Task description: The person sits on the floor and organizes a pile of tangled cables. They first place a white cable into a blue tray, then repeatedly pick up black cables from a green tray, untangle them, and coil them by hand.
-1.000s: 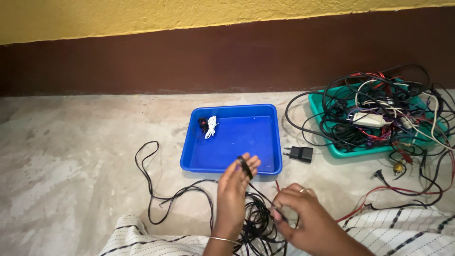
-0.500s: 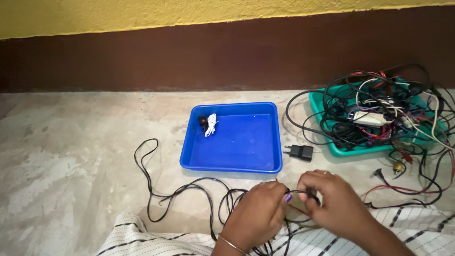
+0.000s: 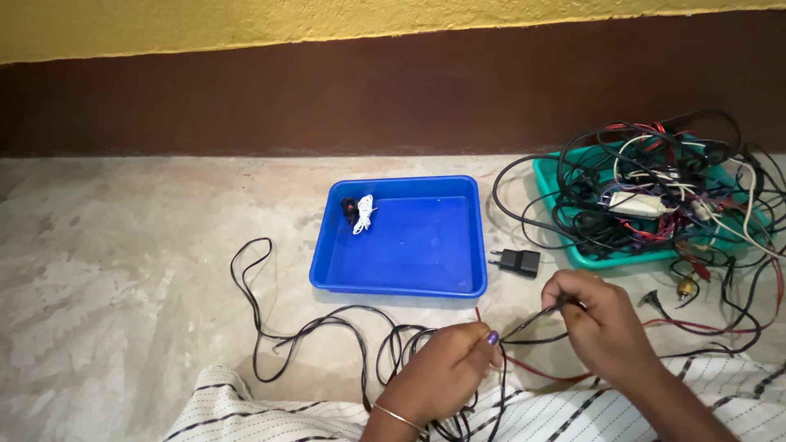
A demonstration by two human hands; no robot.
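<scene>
My left hand (image 3: 446, 372) pinches a bundle of thin black cable (image 3: 327, 327) low in the view, just in front of my lap. My right hand (image 3: 594, 319) holds the same black cable a short way to the right, pulling a taut length between the two hands. The cable's slack runs left across the concrete floor in loose loops. A thin red wire (image 3: 532, 370) passes under my hands. Beyond them sits a blue tray (image 3: 401, 282) with a small coiled white cable (image 3: 363, 214) and a small black item in its far left corner.
A black plug adapter (image 3: 516, 262) lies on the floor right of the blue tray. A green tray (image 3: 573, 258) at the right overflows with several tangled black, red and white cables. A brown and yellow wall runs along the back. Striped white cloth (image 3: 270, 413) covers my lap.
My left hand dropped from a raised position with cable wound on its fingers down to the bundle. My right hand moved right and up, drawing a length of black cable out taut.
</scene>
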